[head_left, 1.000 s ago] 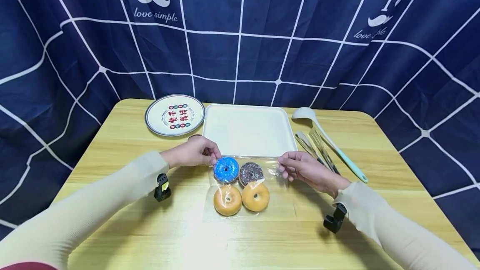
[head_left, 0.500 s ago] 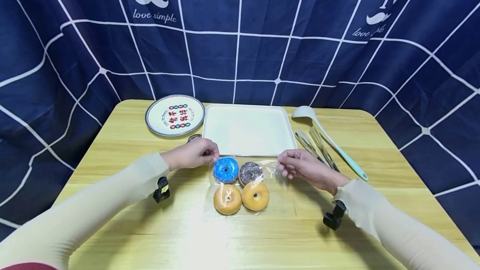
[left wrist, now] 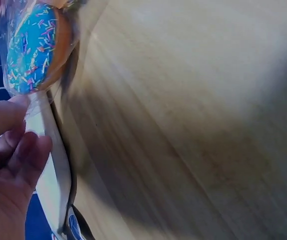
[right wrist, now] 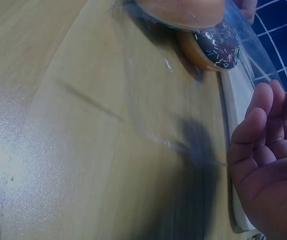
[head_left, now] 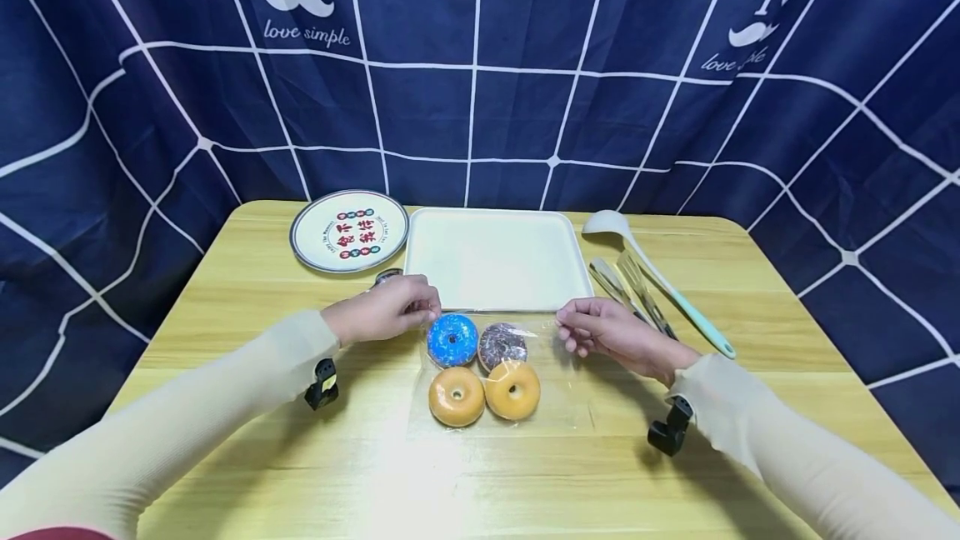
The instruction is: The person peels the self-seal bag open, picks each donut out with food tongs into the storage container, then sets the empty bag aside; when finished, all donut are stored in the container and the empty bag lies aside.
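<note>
A clear plastic bag (head_left: 558, 398) lies on the table with several donuts inside. At its far side are a blue-iced donut with sprinkles (head_left: 442, 354) and a dark chocolate one (head_left: 503, 346); two plain donuts, left (head_left: 444, 407) and right (head_left: 525, 402), sit nearer the person. My left hand (head_left: 387, 307) pinches the bag's far left corner, beside the blue donut, as the left wrist view also shows. At the far right corner, my right hand (head_left: 621, 335) pinches the film between thumb and forefinger, its other fingers loosely curled.
A white rectangular tray (head_left: 495, 261) lies just beyond the bag. Left of it is a round printed plate (head_left: 315, 232). To the right rest a ladle with a mint handle (head_left: 697, 323) and metal utensils (head_left: 637, 277). A dark curtain (head_left: 525, 107) hangs behind.
Both hands keep their pinch on the bag's far corners. The film over the plain donuts has shifted slightly, with its glare changed; the donuts stay nearly in place.
</note>
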{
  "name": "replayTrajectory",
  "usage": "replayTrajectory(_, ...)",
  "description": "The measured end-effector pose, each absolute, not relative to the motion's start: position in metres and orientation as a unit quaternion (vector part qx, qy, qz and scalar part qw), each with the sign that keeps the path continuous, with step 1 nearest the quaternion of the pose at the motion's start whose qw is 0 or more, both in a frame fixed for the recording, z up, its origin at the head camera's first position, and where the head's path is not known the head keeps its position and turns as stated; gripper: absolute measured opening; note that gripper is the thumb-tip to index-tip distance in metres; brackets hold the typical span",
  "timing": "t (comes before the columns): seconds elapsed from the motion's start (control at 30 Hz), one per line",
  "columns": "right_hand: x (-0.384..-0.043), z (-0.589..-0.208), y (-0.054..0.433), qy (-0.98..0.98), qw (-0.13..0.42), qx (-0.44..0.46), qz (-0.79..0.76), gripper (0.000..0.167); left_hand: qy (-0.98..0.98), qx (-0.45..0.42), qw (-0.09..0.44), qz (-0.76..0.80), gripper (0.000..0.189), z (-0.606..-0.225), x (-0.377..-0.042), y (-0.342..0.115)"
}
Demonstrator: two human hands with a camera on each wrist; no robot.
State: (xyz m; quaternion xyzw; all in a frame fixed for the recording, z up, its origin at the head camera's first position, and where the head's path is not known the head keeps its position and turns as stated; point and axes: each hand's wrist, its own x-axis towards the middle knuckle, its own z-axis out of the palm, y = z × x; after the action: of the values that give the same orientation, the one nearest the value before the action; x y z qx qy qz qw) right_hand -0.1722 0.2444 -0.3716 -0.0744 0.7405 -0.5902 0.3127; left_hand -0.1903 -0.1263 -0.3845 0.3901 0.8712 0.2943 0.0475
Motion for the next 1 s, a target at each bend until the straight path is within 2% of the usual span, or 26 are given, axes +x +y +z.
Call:
replayTrajectory(0.23, -0.1725, -0.3717, 0.2439, 0.742, 0.310, -0.068, -0.590, 0.018, 0.883, 0.405, -0.045, 0.233, 0.012, -0.3833, -0.1845, -0.1245)
replayTrajectory(0.5, -0.1723, -0.3728, 0.2446, 0.741, 0.312, -0.073, -0.590, 0.019, 0.882, 0.424, -0.045, 0.201, 0.018, -0.3808, -0.1800, -0.1240)
replayTrajectory(0.63, -0.1719, -0.3728, 0.2456, 0.745, 0.309, -0.071, -0.587, 0.020, 0.877, 0.416, -0.019, 0.240, 0.020, -0.3821, -0.1799, -0.1237)
replayTrajectory(0.83, -0.1724, -0.3734, 0.2473, 0.729, 0.307, -0.082, -0.606, 0.022, 0.851, 0.386, 0.077, 0.348, 0.016, -0.3830, -0.1804, -0.1229)
replayTrajectory(1.0, -0.1725, -0.3730, 0.2453, 0.703, 0.301, -0.097, -0.637, 0.022, 0.840, 0.365, 0.118, 0.385, 0.013, -0.3846, -0.1818, -0.1240)
